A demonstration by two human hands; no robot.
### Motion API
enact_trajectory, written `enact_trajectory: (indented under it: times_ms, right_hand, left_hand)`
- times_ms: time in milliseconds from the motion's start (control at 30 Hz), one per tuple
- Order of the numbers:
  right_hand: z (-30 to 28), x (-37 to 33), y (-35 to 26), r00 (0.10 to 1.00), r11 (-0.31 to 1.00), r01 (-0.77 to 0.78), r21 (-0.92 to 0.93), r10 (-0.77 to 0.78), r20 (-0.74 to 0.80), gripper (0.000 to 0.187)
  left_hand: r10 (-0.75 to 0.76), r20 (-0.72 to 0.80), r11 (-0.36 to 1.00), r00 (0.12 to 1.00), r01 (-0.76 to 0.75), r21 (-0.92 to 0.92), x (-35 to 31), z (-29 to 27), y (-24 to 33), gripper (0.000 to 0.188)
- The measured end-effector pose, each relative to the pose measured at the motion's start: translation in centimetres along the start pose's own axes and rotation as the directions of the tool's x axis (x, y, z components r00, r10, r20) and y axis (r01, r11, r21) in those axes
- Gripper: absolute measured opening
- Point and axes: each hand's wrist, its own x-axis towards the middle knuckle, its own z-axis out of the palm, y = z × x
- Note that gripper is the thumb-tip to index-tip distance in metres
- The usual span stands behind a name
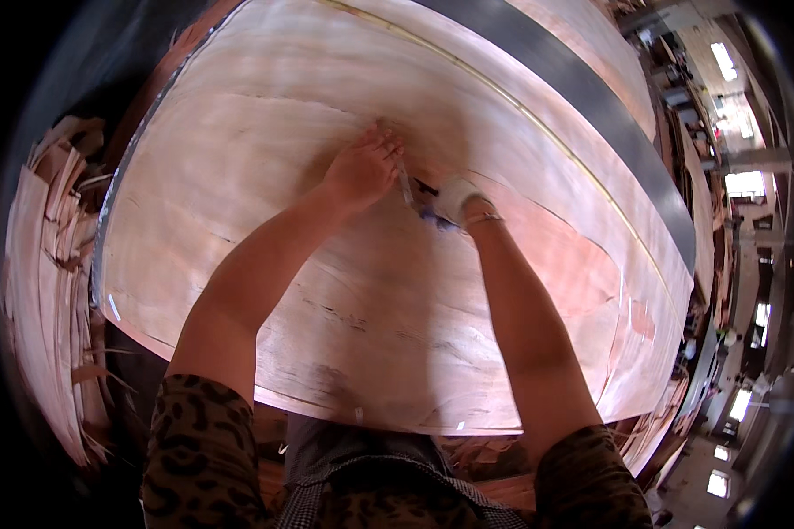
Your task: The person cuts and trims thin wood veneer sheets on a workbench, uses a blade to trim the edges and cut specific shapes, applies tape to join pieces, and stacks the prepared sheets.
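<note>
A large sheet of pale pinkish wood veneer point(344, 291) lies spread out in front of me. My left hand point(364, 167) is bare and rests near the sheet's middle, fingers close together at one end of a thin, pale strip that looks like tape point(406, 185). Just to the right, my right hand point(463, 201) wears a whitish glove and is closed on a small tool with a dark bar point(425, 188) and a blue part point(438, 219). The glove hides most of that tool. Cracks and overlapping veneer edges run through the sheet beside the right hand.
A long yellowish strip point(520, 108) curves across the sheet's far side, with a dark grey band point(591, 93) beyond. Torn veneer pieces point(48, 291) are heaped at the left. Short white tabs point(460, 426) sit along the near edge. A workshop with bright windows extends at right.
</note>
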Motion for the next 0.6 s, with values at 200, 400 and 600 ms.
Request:
enact_trajectory:
  times_ms: [200, 400, 600]
  right_hand:
    - [-1.9, -18.3, 10.4, 0.860, 0.475, -0.056, 0.878, 0.470, -0.199, 0.018]
    - [0.6, -37.6, 28.7, 0.593, 0.177, 0.342, 0.923, 0.722, -0.358, 0.023]
    - [-13.2, -55.6, 40.0, 0.014, 0.638, 0.426, 0.641, 0.704, -0.710, 0.042]
  left_hand:
    - [-0.173, 0.232, 0.953, 0.957, 0.222, -0.207, 5.2, -5.4, 4.4, 0.047]
    - [-0.156, 0.230, 0.805, 0.961, 0.259, -0.534, 4.9, 1.1, 5.9, 0.053]
    - [-0.090, -0.162, 0.971, 0.983, 0.050, -0.233, 6.9, -1.7, 12.9, 0.047]
